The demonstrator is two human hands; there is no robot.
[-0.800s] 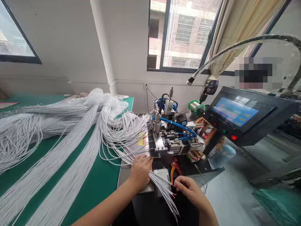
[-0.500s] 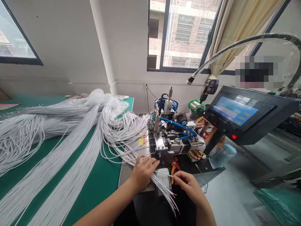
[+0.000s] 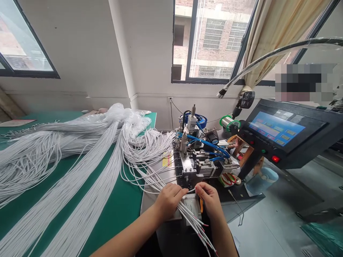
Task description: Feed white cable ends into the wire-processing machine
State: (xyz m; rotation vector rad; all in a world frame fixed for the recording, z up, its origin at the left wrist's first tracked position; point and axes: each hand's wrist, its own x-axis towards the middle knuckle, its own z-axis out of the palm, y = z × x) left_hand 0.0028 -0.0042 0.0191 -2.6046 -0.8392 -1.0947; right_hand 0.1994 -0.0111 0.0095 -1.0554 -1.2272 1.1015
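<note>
My left hand [image 3: 169, 201] is closed over a bundle of thin white cables [image 3: 190, 213], whose ends with reddish tips hang down toward me. Just right of it, my right hand [image 3: 210, 200] pinches the end of one white cable [image 3: 192, 190] between thumb and fingers. That cable stretches between the two hands. Both hands are at the near end of a bench machine [image 3: 199, 153] with metal blocks and blue air hoses. A grey block [image 3: 192, 204] lies beneath the bundle. Orange-handled pliers [image 3: 201, 206] are mostly hidden behind my right hand.
Long bundles of white cable [image 3: 88, 185] spread across the green table [image 3: 118, 200] on the left. A control panel with a lit screen [image 3: 277, 127] stands at right. Behind the machine is a green-rimmed wire spool [image 3: 227, 122]. A bendable lamp arm [image 3: 257, 64] arches overhead. Part of a person shows behind the panel.
My right hand has moved up and closer to my left hand, bringing the cable end near the machine. The left hand stays on the bundle. The view has shifted slightly.
</note>
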